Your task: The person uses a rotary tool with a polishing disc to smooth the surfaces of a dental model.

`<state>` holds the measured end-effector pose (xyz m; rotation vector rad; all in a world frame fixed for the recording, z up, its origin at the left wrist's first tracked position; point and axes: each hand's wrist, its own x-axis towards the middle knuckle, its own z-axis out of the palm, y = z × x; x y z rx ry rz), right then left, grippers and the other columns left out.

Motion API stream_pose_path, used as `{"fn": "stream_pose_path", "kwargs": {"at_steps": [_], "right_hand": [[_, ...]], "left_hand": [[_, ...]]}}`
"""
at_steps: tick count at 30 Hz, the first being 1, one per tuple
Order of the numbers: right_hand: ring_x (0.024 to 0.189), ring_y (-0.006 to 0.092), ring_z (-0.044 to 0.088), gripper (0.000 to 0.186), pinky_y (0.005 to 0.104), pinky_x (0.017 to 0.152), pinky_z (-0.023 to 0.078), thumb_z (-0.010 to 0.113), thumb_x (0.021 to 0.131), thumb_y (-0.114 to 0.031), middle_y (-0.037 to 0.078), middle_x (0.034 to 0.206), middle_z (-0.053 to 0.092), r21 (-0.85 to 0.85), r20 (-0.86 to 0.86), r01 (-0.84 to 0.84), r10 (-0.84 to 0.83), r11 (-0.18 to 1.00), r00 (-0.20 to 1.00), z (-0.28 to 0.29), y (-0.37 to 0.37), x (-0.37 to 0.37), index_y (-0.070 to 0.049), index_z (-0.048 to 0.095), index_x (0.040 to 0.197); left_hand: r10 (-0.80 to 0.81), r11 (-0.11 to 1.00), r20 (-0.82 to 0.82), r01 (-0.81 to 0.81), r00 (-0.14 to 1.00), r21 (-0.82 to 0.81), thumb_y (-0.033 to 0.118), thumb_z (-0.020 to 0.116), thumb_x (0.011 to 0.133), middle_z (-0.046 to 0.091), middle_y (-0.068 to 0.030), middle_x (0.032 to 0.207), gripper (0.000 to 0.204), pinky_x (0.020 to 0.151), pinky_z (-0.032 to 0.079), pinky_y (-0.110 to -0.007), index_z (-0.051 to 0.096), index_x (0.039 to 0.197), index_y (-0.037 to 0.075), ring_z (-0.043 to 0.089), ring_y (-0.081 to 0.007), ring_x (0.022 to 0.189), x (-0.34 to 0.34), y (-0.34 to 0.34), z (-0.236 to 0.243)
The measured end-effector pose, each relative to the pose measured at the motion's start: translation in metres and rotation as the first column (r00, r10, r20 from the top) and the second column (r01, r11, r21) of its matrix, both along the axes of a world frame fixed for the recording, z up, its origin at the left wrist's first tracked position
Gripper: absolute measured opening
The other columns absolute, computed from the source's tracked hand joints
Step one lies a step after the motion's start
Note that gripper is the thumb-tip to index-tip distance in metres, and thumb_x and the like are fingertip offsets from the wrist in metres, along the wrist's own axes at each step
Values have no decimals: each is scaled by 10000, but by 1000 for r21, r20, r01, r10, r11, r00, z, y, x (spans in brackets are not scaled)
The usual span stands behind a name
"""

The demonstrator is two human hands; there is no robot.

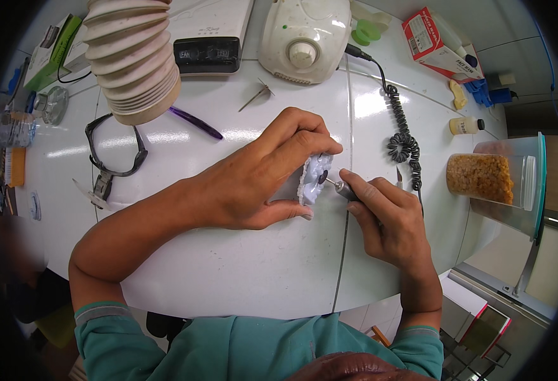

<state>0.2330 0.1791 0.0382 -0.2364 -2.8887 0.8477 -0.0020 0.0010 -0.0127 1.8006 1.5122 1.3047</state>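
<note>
My left hand [256,174] is closed around a small pale bluish-white piece like a plaster dental cast [308,190], fingers over its far edge and thumb at its near edge. From the right, my right hand [390,219] grips a slim grey rotary handpiece [347,190] like a pen. A metal shank sticks out of its tip and bears a small dark disc [322,176]. That disc lies against the right face of the cast, or very close to it. Much of the handpiece's body is hidden under my right fingers.
A ribbed suction hose [130,63] hangs over the table's far left, beside dark-framed safety glasses [117,171]. Behind stands a cream control unit [304,41] with a knob and a coiled black cord [400,146]. At right are a small bottle [466,125] and a tub of amber granules [480,178].
</note>
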Motion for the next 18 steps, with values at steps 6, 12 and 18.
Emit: {"fn": "stream_pose_path", "kwargs": {"at_steps": [6,12,18], "right_hand": [[673,288,637,545,445,633,544,813,987,-32,98,851,636,4,5,-2,2,1000,1000,0,0,0,-65,725,1524],[679,287,643,545,443,634,544,816,983,-34,98,850,641,5,23,-1,1,1000,1000,2,-1,-1,-66,726,1520],[680,283,650,555,442,629,543,821,977,-36,94,850,652,11,14,-9,8,1000,1000,0,0,0,-70,725,1522]], "left_hand": [[2,1000,0,-2,1000,-1,147,1030,774,552,-179,1475,905,1176,515,-489,573,1551,73,565,-366,1398,0,0,0],[2,1000,2,-2,1000,-4,144,1028,777,551,-179,1477,901,1181,514,-489,575,1552,70,564,-367,1399,0,-1,0],[-1,1000,11,1,1000,0,137,1026,778,553,-179,1477,900,1184,512,-492,577,1555,69,560,-368,1406,0,0,-1]]}}
